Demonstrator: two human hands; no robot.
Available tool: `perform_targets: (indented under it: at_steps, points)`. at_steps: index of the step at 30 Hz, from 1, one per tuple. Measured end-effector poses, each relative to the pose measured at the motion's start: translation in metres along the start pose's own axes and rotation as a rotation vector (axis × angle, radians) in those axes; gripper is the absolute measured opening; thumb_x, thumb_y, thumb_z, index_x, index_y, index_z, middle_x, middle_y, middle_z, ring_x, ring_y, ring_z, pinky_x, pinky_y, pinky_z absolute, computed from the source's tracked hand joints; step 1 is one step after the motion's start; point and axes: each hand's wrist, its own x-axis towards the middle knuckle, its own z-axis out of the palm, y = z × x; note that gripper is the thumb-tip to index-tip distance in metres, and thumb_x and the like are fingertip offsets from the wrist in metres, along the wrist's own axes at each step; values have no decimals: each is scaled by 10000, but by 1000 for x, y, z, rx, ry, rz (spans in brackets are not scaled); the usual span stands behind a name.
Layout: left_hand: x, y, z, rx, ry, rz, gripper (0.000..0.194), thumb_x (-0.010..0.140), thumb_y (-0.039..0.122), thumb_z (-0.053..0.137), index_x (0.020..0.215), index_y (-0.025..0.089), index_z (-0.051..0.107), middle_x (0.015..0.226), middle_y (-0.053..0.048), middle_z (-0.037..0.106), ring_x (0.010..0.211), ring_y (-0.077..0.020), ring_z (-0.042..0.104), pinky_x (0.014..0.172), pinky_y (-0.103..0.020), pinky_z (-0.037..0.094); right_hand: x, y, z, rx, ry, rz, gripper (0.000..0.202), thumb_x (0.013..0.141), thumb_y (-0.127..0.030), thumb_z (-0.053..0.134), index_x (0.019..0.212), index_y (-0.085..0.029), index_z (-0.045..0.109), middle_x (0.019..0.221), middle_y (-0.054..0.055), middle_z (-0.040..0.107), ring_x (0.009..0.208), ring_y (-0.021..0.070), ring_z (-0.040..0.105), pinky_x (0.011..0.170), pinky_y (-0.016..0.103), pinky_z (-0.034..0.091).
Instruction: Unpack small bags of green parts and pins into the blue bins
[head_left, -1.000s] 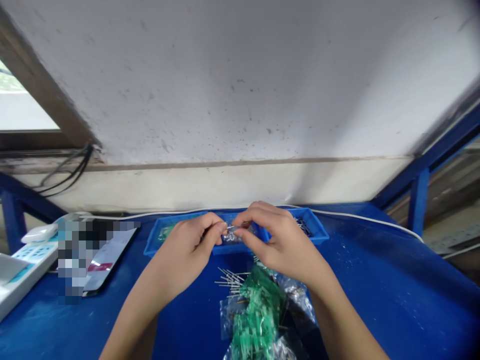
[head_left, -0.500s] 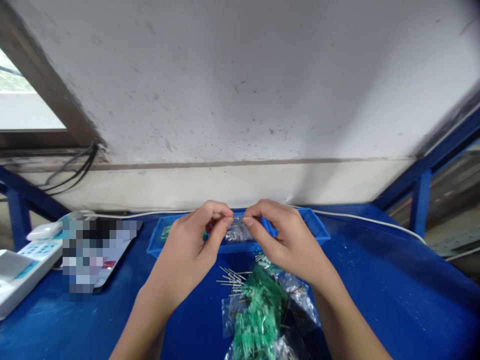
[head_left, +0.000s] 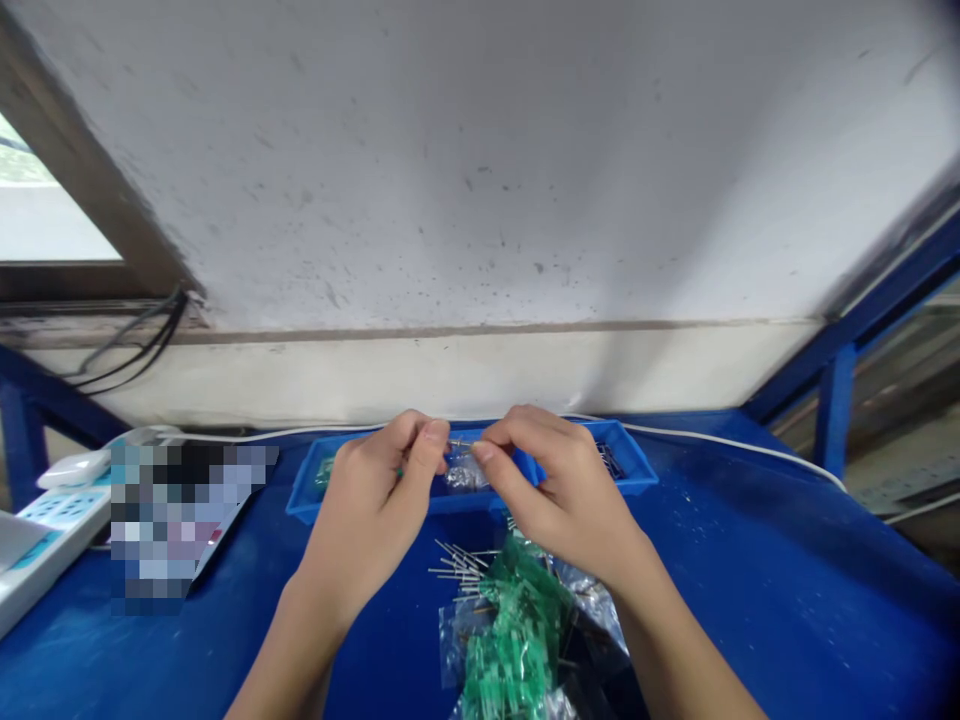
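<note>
Between the fingertips of both hands is a small thin metal piece (head_left: 460,445), held over a blue tray (head_left: 637,470). My left hand (head_left: 382,500) pinches its left end, and my right hand (head_left: 555,490) pinches its right end. Small clear bags (head_left: 466,474) lie in the tray's middle, just below the fingertips; dark small parts (head_left: 609,460) are in its right part. Nearer to me, between the forearms, lie green plastic bags (head_left: 510,640) and a loose pile of thin metal pins (head_left: 463,570).
A phone-like flat device (head_left: 232,500), partly pixelated, lies at the left beside a white power strip (head_left: 56,540). A white cable (head_left: 735,438) runs along the back of the blue table (head_left: 750,580). Blue frame posts (head_left: 834,410) stand at both sides.
The metal piece is now tilted slightly and shows more clearly between the fingertips. My left thumb has risen, and my right fingertips have moved a little left and down.
</note>
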Motion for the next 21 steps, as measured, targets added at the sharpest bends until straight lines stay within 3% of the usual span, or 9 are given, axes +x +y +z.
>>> perform_targets:
  at_steps: [3, 6, 12, 15, 21]
  points:
    - [-2, 3, -2, -34, 56, 54, 191, 904, 349, 457, 863, 208, 579, 674, 34, 637, 603, -122, 603, 568, -236, 449, 0, 0, -2, 53, 14, -5, 255, 892, -214, 484, 644, -164, 515, 587, -38, 471, 582, 70, 450, 586, 230, 351]
    - [-3, 7, -4, -22, 81, 92, 119, 869, 301, 521, 837, 204, 580, 699, 36, 643, 610, -115, 604, 601, -235, 455, 0, -1, -4, 46, 8, 11, 296, 910, -227, 452, 624, -166, 501, 579, -36, 467, 563, 70, 444, 565, 236, 344]
    - [-2, 11, -5, 46, 63, 23, 280, 907, 315, 438, 672, 190, 526, 591, 33, 597, 569, -116, 568, 556, -243, 413, -2, -3, -1, 30, 43, 4, 101, 847, -260, 567, 914, -187, 585, 739, -22, 600, 679, 92, 546, 637, 234, 410]
    - [-2, 11, -3, 46, 52, -23, 325, 917, 337, 425, 643, 187, 515, 576, 32, 589, 556, -116, 561, 536, -243, 403, -2, -4, -1, 0, 51, -41, 69, 860, -231, 538, 859, -191, 595, 715, -21, 593, 673, 100, 541, 644, 245, 414]
    - [-6, 11, 0, -88, 30, 41, 147, 912, 321, 456, 933, 214, 554, 682, 35, 621, 638, -117, 597, 553, -223, 432, -1, -3, -3, -36, 147, -20, 127, 877, -218, 526, 775, -180, 591, 666, -34, 597, 600, 68, 512, 591, 209, 394]
